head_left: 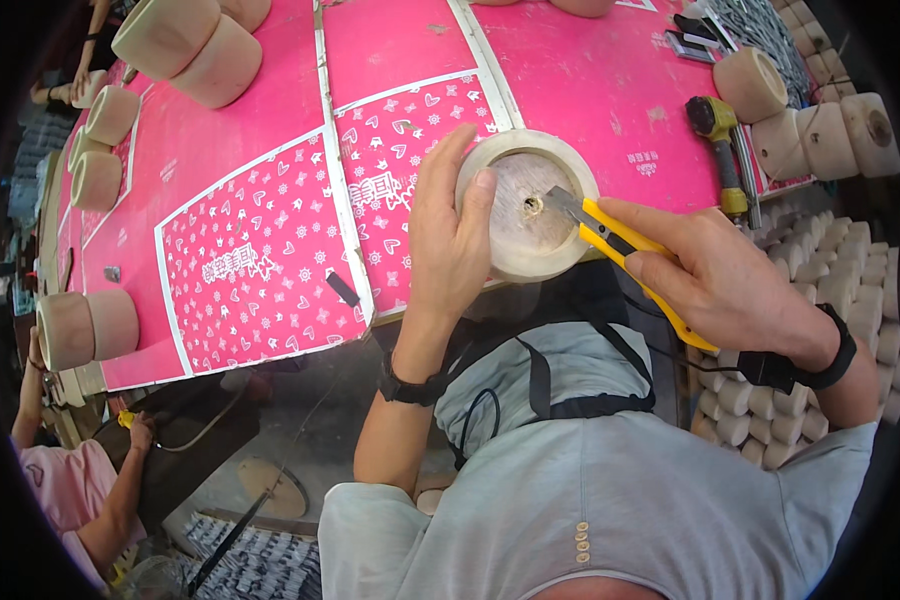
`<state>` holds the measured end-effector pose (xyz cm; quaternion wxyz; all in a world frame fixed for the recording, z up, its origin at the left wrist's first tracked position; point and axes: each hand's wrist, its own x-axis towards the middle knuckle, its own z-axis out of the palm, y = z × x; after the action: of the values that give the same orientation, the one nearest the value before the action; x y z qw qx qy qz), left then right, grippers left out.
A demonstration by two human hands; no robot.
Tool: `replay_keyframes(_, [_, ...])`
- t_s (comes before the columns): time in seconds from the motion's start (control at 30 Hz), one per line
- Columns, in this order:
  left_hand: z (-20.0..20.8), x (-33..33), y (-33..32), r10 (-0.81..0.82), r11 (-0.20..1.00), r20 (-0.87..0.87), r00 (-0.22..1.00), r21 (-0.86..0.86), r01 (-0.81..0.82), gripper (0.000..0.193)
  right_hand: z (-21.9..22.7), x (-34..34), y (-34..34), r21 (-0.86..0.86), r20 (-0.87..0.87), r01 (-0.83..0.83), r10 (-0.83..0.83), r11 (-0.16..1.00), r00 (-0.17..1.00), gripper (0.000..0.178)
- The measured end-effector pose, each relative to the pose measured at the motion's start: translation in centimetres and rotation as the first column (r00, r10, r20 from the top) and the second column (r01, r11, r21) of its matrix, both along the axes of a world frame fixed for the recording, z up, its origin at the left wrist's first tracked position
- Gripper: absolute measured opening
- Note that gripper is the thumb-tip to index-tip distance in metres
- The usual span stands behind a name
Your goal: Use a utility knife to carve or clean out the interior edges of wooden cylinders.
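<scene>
My left hand (pixel 448 225) presses against the left rim of a round, pale wooden piece (pixel 568 262), its thumb on the rim and the other fingers along the outside. The piece is hollowed, with a small rough-edged hole in its flat floor, and it rests at the table's near edge. In my right hand (pixel 705 270) is a yellow utility knife (pixel 625 245), fingers closed round the handle. The knife's blade reaches over the piece's right rim, and its tip is close beside the hole. Whether the tip touches the wood I cannot tell.
A pink-covered table (pixel 620 90) bears stacked wooden cylinders (pixel 220 65). At right lie a yellow-and-black power drill (pixel 715 140) and more wooden cylinders (pixel 750 85); several pile up below (pixel 840 270). A black strip (pixel 343 289) lies left. Another person in pink (pixel 75 490) works at lower left.
</scene>
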<state>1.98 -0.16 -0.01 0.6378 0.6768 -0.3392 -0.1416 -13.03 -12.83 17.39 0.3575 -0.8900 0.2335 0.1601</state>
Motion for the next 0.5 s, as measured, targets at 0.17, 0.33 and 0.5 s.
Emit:
replay_keyframes(0.17, [0.0,-0.3,-0.1,-0.022,1.0,-0.096,0.995,0.0,0.022,0.038,-0.9,-0.6,-0.3,0.03,0.037,-0.04,0.039,0.999,0.999,0.048])
replay_keyframes(0.33, [0.1,-0.4,-0.3,-0.029,1.0,-0.108,0.994,-0.003,0.029,0.038,-1.7,-0.4,0.3,-0.011,0.117,-0.07,0.071,0.997,0.991,0.039])
replay_keyframes(0.5, [0.1,-0.8,-0.6,0.037,0.999,-0.016,0.999,-0.013,-0.038,0.036,-2.4,0.1,1.2,-0.001,0.046,-0.123,0.123,0.992,0.991,0.043])
